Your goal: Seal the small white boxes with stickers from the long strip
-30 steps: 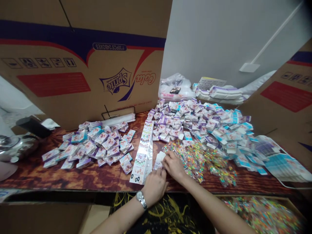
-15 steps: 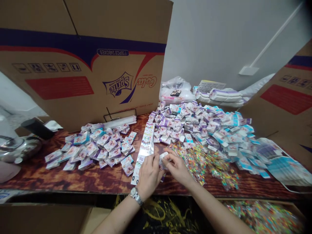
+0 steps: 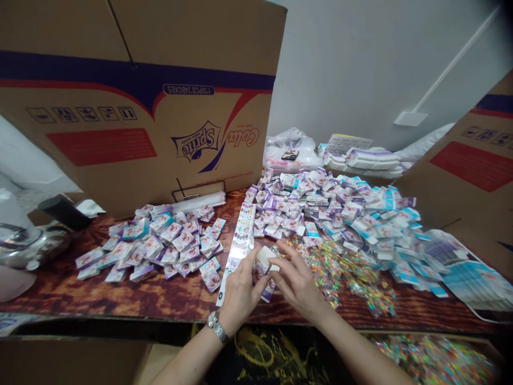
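A small printed carton (image 3: 265,257) with white flaps standing up is between my hands, above the front of the table. My left hand (image 3: 238,291) grips it from the left, fingers behind and thumb in front. My right hand (image 3: 298,282) has its thumb and fingertips on a white flap at the carton's right side. Another small purple-and-white carton (image 3: 267,293) shows just below, partly hidden. Left of my hands lies a long strip of stickers (image 3: 241,235). Small clear packets of colourful candy (image 3: 332,262) lie close by on the right.
A pile of closed cartons (image 3: 176,240) lies left, a bigger heap of cartons (image 3: 320,198) at the back right. Flat carton sheets (image 3: 476,278) lie far right. A large cardboard box (image 3: 140,123) stands behind. More packets (image 3: 436,355) fill a box below the table edge.
My hands have moved slightly apart. The carton has tilted up, so its white flaps now show more clearly. The right fingers have opened out from a tighter pinch.
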Motion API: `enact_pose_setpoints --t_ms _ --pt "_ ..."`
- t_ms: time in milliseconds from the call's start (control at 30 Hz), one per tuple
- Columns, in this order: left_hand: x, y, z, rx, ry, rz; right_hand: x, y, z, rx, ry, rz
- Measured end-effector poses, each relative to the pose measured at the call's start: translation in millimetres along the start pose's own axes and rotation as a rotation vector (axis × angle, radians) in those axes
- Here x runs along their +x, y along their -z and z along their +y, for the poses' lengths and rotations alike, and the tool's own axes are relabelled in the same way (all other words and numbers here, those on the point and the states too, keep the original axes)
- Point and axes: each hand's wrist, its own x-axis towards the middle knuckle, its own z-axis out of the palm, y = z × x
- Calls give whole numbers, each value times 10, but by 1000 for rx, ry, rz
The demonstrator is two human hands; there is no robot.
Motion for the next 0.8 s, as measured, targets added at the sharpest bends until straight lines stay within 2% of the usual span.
enact_pose_setpoints --t_ms 67,133,333,433,533,633,700,800 --pt "-5 19 6 -21 -9 -5 -9 0 -14 27 18 -47" --pt "-15 35 16 -15 -14 -13 12 1 -42 135 -35 -80" --pt "-33 83 61 111 -73 -40 200 -3 -146 567 -432 -62" --pt "-43 75 60 131 -83 -11 267 -19 -160 645 -512 -124" --pt "-65 39 38 147 -49 11 283 -16 -168 510 -456 -146" --pt "-82 4 20 203 -4 26 266 -6 -207 259 -296 -123" --pt "-82 -7 18 256 -23 20 242 -17 -251 156 -207 -101" --pt "-70 -5 26 312 -70 14 188 -67 -311 118 -156 -74"
